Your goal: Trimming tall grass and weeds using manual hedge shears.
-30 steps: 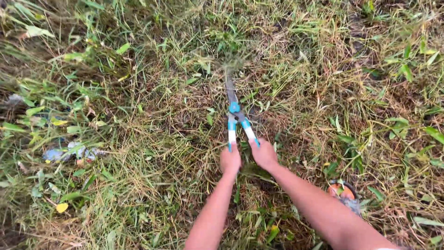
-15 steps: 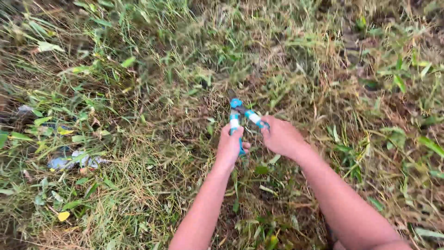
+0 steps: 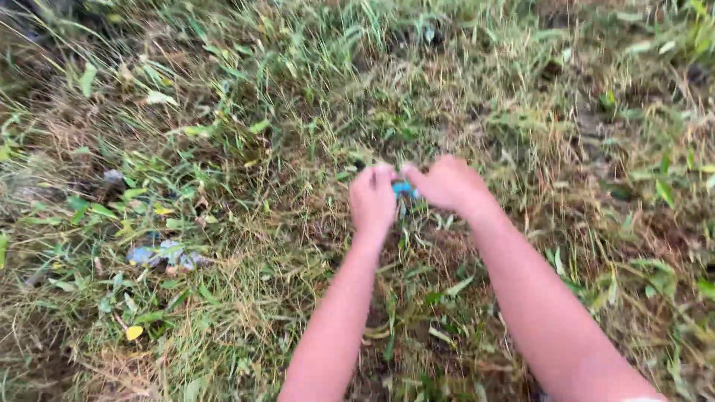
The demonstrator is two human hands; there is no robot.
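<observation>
Both bare forearms reach forward from the lower edge of the view and converge, the left hand (image 3: 374, 199) and right hand (image 3: 447, 182) ending just beside each other. Each hand is curled into a closed grip, knuckles upward (the picture is blurred, so single fingers are hard to tell apart). The right forearm lies thicker and nearer the camera than the left.

The shears (image 3: 403, 189) show only a small patch of bright blue between the two hands. The grass (image 3: 298, 89) is a mix of green blades and dry straw-yellow stalks, with dark brown soil (image 3: 417, 335) in the gaps. A single leaf (image 3: 134, 332) is yellow. A piece of litter (image 3: 165, 254) is pale blue-grey and white.
</observation>
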